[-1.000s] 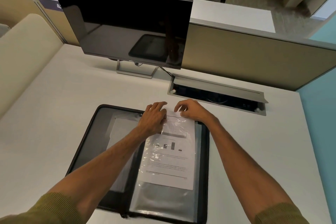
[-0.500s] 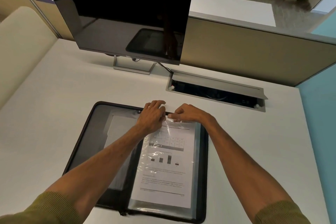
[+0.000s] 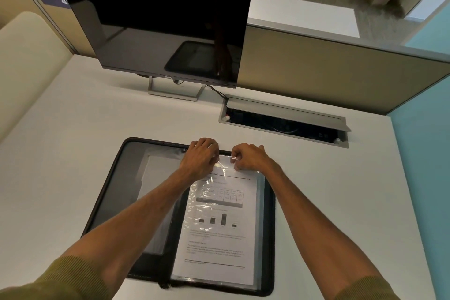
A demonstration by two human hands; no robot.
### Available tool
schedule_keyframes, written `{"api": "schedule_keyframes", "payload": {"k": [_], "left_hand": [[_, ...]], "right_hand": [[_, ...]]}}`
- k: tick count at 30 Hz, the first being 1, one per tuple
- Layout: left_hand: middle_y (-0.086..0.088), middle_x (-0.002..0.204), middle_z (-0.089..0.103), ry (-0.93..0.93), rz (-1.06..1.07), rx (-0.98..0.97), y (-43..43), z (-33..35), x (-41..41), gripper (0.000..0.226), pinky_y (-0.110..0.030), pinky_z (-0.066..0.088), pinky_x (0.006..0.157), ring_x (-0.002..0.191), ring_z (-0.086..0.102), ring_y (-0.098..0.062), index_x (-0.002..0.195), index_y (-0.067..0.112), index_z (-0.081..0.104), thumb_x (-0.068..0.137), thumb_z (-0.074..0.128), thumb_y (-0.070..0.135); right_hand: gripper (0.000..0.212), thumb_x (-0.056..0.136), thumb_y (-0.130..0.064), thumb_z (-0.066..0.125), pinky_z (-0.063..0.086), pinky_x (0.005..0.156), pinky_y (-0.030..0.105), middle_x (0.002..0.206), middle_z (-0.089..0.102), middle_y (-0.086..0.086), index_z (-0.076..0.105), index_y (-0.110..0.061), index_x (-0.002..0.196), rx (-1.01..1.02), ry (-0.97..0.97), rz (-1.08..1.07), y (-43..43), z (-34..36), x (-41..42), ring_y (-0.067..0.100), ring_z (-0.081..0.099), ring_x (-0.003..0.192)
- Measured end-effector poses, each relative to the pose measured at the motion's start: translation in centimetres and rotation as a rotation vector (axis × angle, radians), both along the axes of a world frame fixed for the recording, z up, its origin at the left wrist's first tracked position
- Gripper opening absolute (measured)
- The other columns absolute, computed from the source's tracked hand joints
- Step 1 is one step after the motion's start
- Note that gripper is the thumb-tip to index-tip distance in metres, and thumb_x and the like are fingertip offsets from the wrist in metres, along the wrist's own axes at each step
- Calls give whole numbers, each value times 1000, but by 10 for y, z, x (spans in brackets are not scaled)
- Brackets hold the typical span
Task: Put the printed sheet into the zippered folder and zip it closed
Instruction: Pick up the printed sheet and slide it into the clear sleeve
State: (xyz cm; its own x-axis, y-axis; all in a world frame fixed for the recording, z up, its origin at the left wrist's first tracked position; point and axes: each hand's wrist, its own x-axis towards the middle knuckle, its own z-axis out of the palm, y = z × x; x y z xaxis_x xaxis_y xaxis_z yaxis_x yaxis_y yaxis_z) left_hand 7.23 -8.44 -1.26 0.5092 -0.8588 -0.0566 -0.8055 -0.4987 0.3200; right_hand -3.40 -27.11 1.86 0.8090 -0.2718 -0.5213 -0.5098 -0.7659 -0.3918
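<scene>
At the far left a padded cream partition (image 3: 29, 61) with a rounded corner borders the smooth, matte white desk (image 3: 73, 134). On that desk, lying open and flat at the near centre, is the zippered folder (image 3: 107, 192), a black rounded-corner case edged with a zipper band; its left half shows a grey inner panel with a paler pocket set in it. Behind it, on the far side, stands a glossy black monitor (image 3: 155, 31) on a flat silver stand, its dark screen reflecting the folder. The left hand (image 3: 201, 157) rests at the folder's far edge, fingers curled and pressing down on the top of a clear plastic sleeve (image 3: 260, 226) that fills the folder's right half. The sleeve is shiny and crinkled, catching highlights. Inside it lies the printed sheet (image 3: 219, 231), white paper with a table, a small bar chart and lines of text, reaching nearly to the sleeve's near end. The right hand (image 3: 248, 157) sits just beside the left, fingers bent and pinching the sleeve's top edge. Both sleeves are olive knit. Farther right, a brushed-metal cable tray (image 3: 285, 114) is sunk into the desk, its lid raised, dark inside.
</scene>
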Motion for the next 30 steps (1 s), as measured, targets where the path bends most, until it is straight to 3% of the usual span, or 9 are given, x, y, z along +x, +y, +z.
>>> {"api": "schedule_keyframes", "payload": {"k": [7,13,17,24,30], "left_hand": [[-7,164,44,62,-14,-25,28,-2,-9,47,-53,31,125,153,39,-29,152,21,46,108,56,33],[-9,168,38,59,99,-42,74,7,-18,50,-53,26,130,157,32,-32,155,20,42,108,54,33],[-8,170,33,53,235,1,125,10,-18,54,-54,25,129,159,28,-32,153,22,41,101,56,27],[-16,171,29,34,529,46,239,5,-17,59,-59,25,127,158,28,-38,157,15,38,104,58,30],[-19,157,43,100,693,21,285,10,-22,58,-58,36,119,143,45,-44,152,12,39,101,61,28]], "right_hand": [[37,88,-15,75,46,94,46,121,68,0,69,-23,124,-250,-399,-138,23,-13,-43,23,59,113],[43,85,-10,74,54,88,49,122,67,-3,68,-24,125,-250,-574,-179,75,-16,-67,20,59,113],[54,87,-9,72,42,112,49,141,60,-1,63,-25,138,-201,-561,-107,128,-7,-72,23,51,133],[59,90,-13,66,37,118,49,153,51,1,55,-25,147,-157,-539,42,209,-3,-57,22,45,142],[73,96,-25,62,16,128,55,172,24,5,31,-27,162,-180,-389,87,249,-17,-48,25,23,158]]}}
